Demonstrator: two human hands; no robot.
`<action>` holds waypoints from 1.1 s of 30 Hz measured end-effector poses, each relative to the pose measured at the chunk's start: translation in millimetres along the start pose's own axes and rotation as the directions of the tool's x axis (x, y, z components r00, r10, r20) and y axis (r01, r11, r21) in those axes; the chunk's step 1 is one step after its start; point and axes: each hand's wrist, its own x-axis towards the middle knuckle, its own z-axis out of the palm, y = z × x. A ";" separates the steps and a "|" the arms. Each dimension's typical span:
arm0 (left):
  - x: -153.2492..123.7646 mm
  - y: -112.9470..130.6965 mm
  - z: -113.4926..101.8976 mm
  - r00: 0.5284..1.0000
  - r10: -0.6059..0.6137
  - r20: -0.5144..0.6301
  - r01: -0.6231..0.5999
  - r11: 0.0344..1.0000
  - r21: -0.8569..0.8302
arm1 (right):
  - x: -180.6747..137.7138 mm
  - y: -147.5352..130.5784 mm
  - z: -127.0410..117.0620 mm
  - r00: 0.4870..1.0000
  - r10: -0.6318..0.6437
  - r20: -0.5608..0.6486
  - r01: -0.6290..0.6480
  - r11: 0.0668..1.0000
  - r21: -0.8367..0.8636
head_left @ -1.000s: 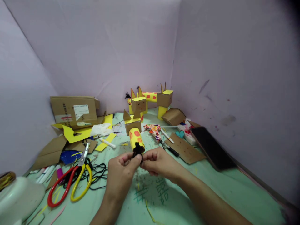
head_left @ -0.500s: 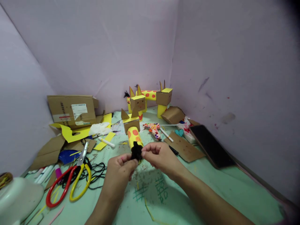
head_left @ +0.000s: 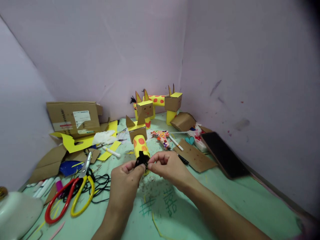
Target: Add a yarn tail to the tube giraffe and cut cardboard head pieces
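In the middle of the head view stands a paper-and-cardboard giraffe, its yellow tube body (head_left: 140, 145) marked with orange spots. Its cardboard head (head_left: 137, 131) with two pointed ears faces away from me. A black yarn tuft (head_left: 141, 159) covers the tube's near end. My left hand (head_left: 128, 178) pinches the tuft from the left, between thumb and fingers. From the right, my right hand (head_left: 166, 166) is closed with thumb and forefinger on strands of the same tuft. The fingers hide where the yarn meets the tube.
Red-and-yellow scissors (head_left: 83, 181) lie left on black cord (head_left: 101, 183). Two similar giraffes (head_left: 145, 111) stand behind. A patterned glue gun (head_left: 162, 137), a cardboard sheet (head_left: 196, 156) and a phone (head_left: 225, 155) are on the right. A cardboard box (head_left: 72, 116) stands back left.
The whole view has shifted slightly. The tuft looks more spread between my fingers, and both hands stay at the giraffe's near end.
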 end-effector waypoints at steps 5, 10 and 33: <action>-0.3 1.5 0.1 0.999 -0.027 -0.020 0.026 0.999 -0.030 | 3.0 2.0 -4.0 0.999 -0.014 -0.032 0.016 0.998 0.063; -2.3 -2.5 3.0 0.999 -0.028 -0.024 0.026 0.997 -0.070 | 1.9 1.1 -3.7 1.000 0.005 -0.022 -0.002 0.995 0.098; -8.1 3.0 9.4 0.990 0.084 -0.117 -0.069 0.989 0.129 | 6.6 8.8 1.0 0.997 -0.062 -0.056 0.066 0.996 0.065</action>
